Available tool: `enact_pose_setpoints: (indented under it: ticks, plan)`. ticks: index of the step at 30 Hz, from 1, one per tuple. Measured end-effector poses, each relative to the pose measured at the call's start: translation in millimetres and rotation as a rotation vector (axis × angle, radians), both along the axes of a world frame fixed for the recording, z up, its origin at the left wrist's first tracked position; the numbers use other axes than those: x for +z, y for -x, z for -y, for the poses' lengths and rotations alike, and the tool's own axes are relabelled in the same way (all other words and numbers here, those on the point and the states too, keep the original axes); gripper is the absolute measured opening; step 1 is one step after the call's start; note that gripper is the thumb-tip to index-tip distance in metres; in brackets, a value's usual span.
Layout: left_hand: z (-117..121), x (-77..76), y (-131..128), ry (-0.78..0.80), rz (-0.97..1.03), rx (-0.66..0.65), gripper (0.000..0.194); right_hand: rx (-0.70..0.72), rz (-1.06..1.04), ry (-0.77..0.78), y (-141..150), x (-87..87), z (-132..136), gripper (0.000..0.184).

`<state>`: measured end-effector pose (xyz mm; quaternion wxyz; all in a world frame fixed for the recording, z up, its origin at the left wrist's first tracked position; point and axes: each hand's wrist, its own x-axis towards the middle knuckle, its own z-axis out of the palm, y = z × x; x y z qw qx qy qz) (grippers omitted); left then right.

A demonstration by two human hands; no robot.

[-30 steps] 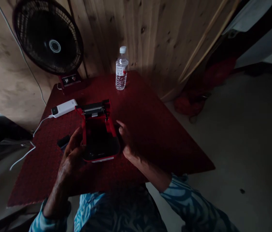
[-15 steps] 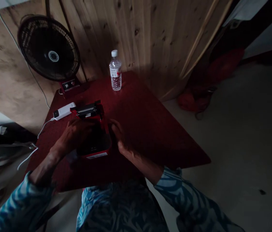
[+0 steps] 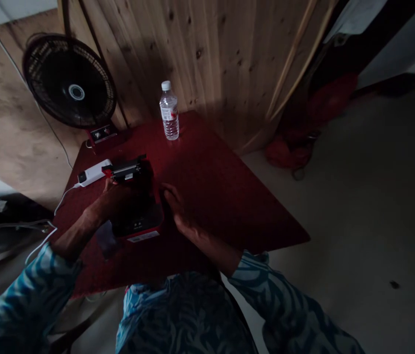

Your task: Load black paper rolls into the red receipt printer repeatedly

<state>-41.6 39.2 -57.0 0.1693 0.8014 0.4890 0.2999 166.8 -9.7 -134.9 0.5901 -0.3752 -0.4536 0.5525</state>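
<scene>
A small red and black machine (image 3: 148,219), which looks like a label printer, stands on the dark red table with its lid (image 3: 128,169) raised. My left hand (image 3: 113,196) reaches into it from the left, below the lid. Deep shadow and the machine hide those fingers. Against the right side wall rests my right hand (image 3: 175,204), its fingers fairly straight and nothing seen in them. A pale label is stuck along the machine's lower front. By its left front corner lies a clear, bluish flat piece (image 3: 106,238), too dim to name.
A white device (image 3: 95,173) with a cable lies behind my left hand. At the table's (image 3: 222,196) back stand a fan (image 3: 76,92) and a clear plastic bottle (image 3: 170,115) before a wooden wall. Red bags (image 3: 288,152) sit on the floor at right.
My left hand has gone deeper into the machine, under the raised lid, so its fingers are now hidden. My right hand stays at the side. The whole view has shifted slightly.
</scene>
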Motion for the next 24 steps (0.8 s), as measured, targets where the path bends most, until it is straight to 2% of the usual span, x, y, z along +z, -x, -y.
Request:
enact_pose_setpoints:
  ticks: [3,6,8,13,16,19,21,24]
  plan:
    - [3,4.5,-3,0.089,-0.308,-0.063,0.037,-0.002,0.004,0.025,0,-0.2,-1,0.049]
    - [8,13.2,-7,0.118,-0.527,-0.074,0.025,0.002,-0.02,0.051,2,-0.6,-2,0.049]
    - [12,20.7,-10,0.112,-0.622,-0.06,0.019,0.002,-0.04,0.059,3,-1.2,-3,0.048]
    - [24,44.3,-16,0.049,-0.703,-0.043,0.028,0.005,-0.043,0.054,1,-1.7,-2,0.045]
    - [36,59.6,-12,-0.039,-0.639,-0.019,0.029,-0.017,-0.028,0.028,-1,0.7,-1,0.045]
    - [53,71.3,-6,-0.059,-0.421,0.047,0.027,-0.067,-0.007,0.001,-2,8.6,-1,0.043]
    - [64,74.7,-4,0.057,-0.23,0.063,0.029,-0.059,0.001,-0.039,-3,18.3,-1,0.04]
    - [81,72.3,-8,0.346,0.096,-0.007,0.038,0.11,0.046,-0.177,-7,37.6,1,0.042]
